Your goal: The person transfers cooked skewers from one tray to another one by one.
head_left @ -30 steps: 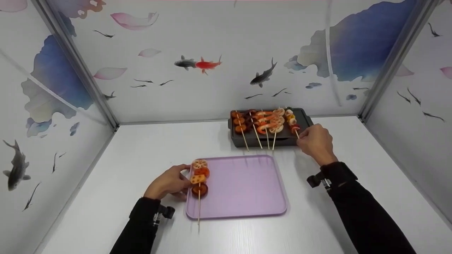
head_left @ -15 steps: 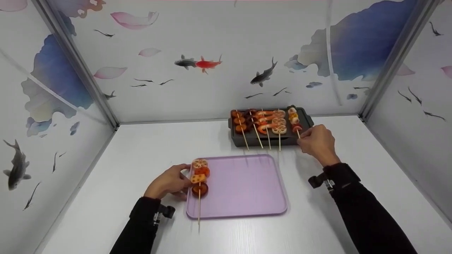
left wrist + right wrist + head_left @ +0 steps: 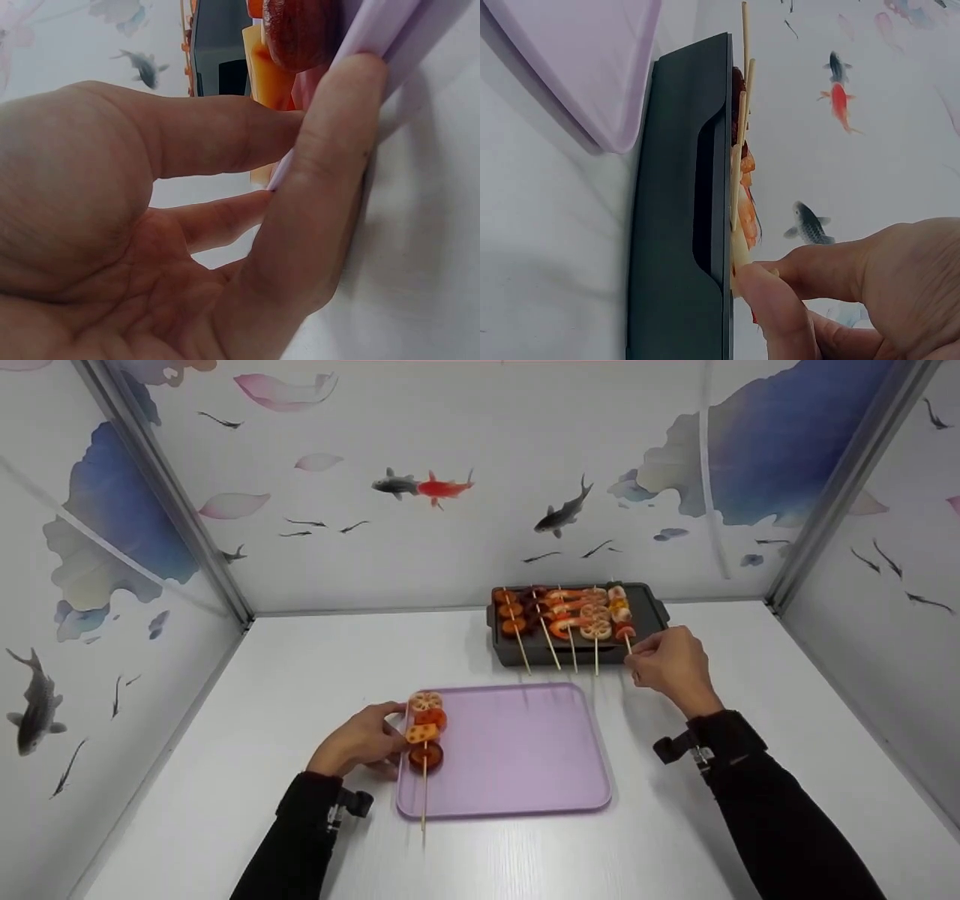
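My left hand pinches the left rim of a lilac tray, thumb and fingers around its edge in the left wrist view. Along that side of the tray lies a skewer with lotus root, orange and yellow pieces and a brown round, its stick sticking out past the front rim. At the dark grill, my right hand pinches the stick of a mixed skewer at the front edge. Beside it lies a lotus root skewer; the right wrist view mostly hides the food behind the grill's front wall.
Also on the grill are a shrimp skewer, a dark reddish-brown skewer and a skewer of orange-brown rounds, sticks pointing forward. White printed panels enclose the white table at the back and sides.
The lotus root skewer has straightened, its stick swinging right. My right hand has shifted the mixed skewer slightly right, then back left beside it. My left hand stays at the tray; the head view tilts slightly.
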Tool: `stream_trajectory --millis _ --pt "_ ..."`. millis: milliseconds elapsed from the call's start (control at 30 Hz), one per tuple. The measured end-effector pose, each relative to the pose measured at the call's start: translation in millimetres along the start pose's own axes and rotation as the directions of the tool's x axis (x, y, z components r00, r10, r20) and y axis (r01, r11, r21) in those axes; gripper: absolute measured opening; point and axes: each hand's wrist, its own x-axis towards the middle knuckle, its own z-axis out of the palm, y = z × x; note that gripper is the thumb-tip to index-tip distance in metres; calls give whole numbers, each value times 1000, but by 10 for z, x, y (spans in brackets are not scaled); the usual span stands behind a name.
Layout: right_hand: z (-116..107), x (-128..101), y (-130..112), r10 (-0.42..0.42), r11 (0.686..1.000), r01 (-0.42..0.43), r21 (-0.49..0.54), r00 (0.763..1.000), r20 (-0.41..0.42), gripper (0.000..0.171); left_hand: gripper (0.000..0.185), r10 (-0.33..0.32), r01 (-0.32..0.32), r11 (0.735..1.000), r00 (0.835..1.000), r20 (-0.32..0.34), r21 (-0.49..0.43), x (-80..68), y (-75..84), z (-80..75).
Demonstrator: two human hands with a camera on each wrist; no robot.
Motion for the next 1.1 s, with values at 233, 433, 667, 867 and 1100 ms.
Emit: stream_trajectory --millis 233,433,667,867,1100 --pt "14 -65 -21 0 998 -1 58 1000 18 23 76 2 -2 1000 1000 -7 7 13 8 -3" --pt "29 -117 -41 5 993 -10 114 999 50 25 76 -1 1 1000 1000 -7 11 6 9 2" --pt "34 -181 -88 13 988 -24 155 997 72 23 76 5 -4 1000 1000 -10 19 -1 14 -6" --pt "42 -240 -112 -2 983 -14 184 996 84 22 79 17 -17 1000 1000 -4 3 -14 6 -15" --pt "51 -304 -144 -7 975 -15 219 995 102 24 80 10 -10 1000 1000 -3 -2 -7 16 -13"
